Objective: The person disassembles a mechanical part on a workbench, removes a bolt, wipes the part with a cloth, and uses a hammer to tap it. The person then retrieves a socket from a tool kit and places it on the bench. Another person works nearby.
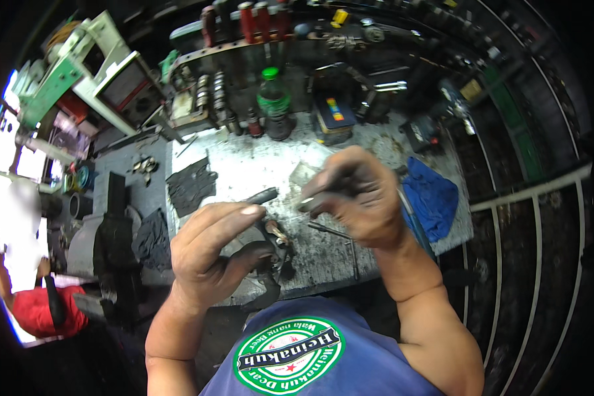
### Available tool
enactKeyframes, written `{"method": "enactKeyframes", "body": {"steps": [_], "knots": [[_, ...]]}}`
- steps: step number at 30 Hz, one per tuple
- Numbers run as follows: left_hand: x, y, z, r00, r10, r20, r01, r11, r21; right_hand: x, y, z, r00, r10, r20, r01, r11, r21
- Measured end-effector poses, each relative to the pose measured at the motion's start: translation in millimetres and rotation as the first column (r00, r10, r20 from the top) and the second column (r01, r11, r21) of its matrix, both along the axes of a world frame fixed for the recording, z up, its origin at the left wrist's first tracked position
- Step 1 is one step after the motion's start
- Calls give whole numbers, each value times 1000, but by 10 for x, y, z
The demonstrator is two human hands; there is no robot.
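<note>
My left hand (211,251) is open, thumb apart from its fingers, over a dark assembly with a copper-coloured fitting (275,232) and black curved parts (269,285). A short black tube (264,195) lies just beyond its fingertips. My right hand (356,191), fingers curled and grimy, pinches a small dark piece (305,205) with a shiny spot, above the worn light worktop (237,165). Beneath it lie a long dark tool (327,230) and another thin tool (354,264). A blue cloth (429,201) is right of it.
At the back stand a green-capped bottle (272,99), tool rack (224,46) and dark bin (333,119). Left are dark rags (191,185), a large vise (105,231), a green-and-white press (66,86) and a person in red (49,310). Dark shelving (528,251) runs along the right.
</note>
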State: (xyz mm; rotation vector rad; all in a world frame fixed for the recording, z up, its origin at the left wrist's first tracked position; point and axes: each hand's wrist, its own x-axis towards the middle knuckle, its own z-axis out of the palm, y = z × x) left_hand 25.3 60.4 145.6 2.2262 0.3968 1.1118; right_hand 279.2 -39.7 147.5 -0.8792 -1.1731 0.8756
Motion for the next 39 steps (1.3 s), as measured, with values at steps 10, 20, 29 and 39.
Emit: {"method": "enactKeyframes", "body": {"steps": [10,20,29,39], "knots": [[104,-85,21,963,-211,165,234,963,-135,-650,-245,-97,948,148,-281,-176,981,-77],[-434,367,-630,975,220,-30,-222,964,-148,636,-701,-1261,432,-228,873,764,606,-220],[-355,516,-1103,995,25,-93,-35,994,-100,820,-974,-2217,235,41,971,682,705,-194],[-317,630,-1011,973,-127,-191,123,992,-32,931,-704,-2302,123,90,988,616,774,-147]]}}
